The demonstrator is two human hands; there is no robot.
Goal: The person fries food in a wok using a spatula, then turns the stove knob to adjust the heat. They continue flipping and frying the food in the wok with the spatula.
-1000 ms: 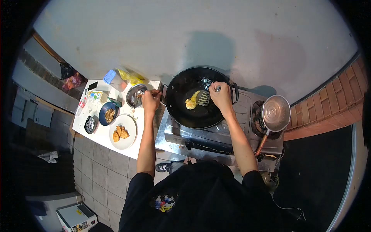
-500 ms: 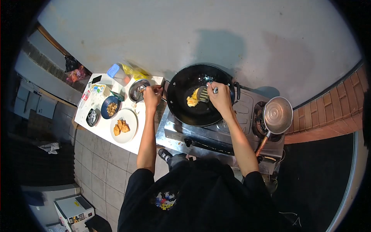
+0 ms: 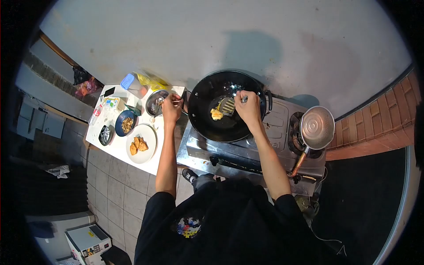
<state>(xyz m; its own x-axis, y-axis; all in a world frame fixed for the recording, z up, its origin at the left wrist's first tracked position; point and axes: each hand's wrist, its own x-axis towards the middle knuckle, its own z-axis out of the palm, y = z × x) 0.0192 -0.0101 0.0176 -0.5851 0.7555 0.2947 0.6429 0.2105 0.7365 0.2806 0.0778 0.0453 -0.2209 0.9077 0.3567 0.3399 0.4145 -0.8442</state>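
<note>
My right hand is closed round the handle of a slotted spatula, its blade down in the large black wok. Beside the blade lies a yellow-brown piece of food. My left hand is closed on a thin utensil at the right edge of a metal bowl; the utensil's tip is too small to make out. Fried pieces lie on a white plate below that bowl.
The gas stove carries the wok and, at right, a pan with a copper-coloured handle. On the white table stand a blue bowl, a small black dish and a blue-lidded container. A wall rises behind.
The spatula blade has shifted slightly left and up in the wok, with my right hand a little left. My left hand has moved slightly left, and its utensil now shows more clearly.
</note>
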